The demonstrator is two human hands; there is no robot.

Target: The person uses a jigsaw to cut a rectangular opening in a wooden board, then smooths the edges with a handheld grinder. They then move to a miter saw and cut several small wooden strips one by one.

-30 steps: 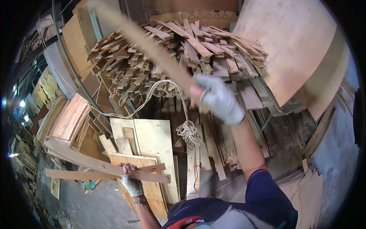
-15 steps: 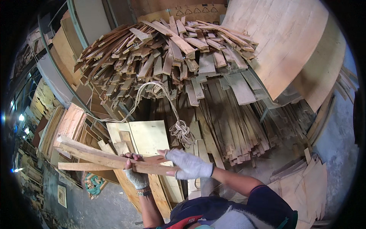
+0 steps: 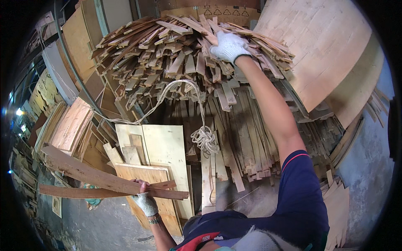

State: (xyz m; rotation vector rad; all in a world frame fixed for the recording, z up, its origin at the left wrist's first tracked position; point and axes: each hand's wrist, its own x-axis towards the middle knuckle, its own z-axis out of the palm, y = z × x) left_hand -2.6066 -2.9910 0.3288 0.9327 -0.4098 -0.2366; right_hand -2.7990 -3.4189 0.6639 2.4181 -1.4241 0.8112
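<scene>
Near the lower middle, my left hand (image 3: pixel 145 201), in a pale knitted glove, is closed around several crossed wooden slats (image 3: pixel 83 169) that stick out to the left. My right hand (image 3: pixel 229 47), gloved the same way, is stretched out to the top of a large pile of wooden slats (image 3: pixel 150 50), its fingers around one light slat (image 3: pixel 209 37); the fingertips are partly hidden. A looped rope with a knotted bunch (image 3: pixel 204 140) hangs in front of the pile.
Pale boards (image 3: pixel 163 146) lean below the pile, beside more long slats (image 3: pixel 251 134) stored underneath. Large curved plywood sheets (image 3: pixel 318 50) stand at the right. Stacked panels (image 3: pixel 71 129) and a metal post (image 3: pixel 73 62) are at the left. Concrete floor (image 3: pixel 104 226) shows at lower left.
My right hand swung a plank in the air, came down to the slats in my left hand, and has now moved up onto the pile. My left hand still holds its slats.
</scene>
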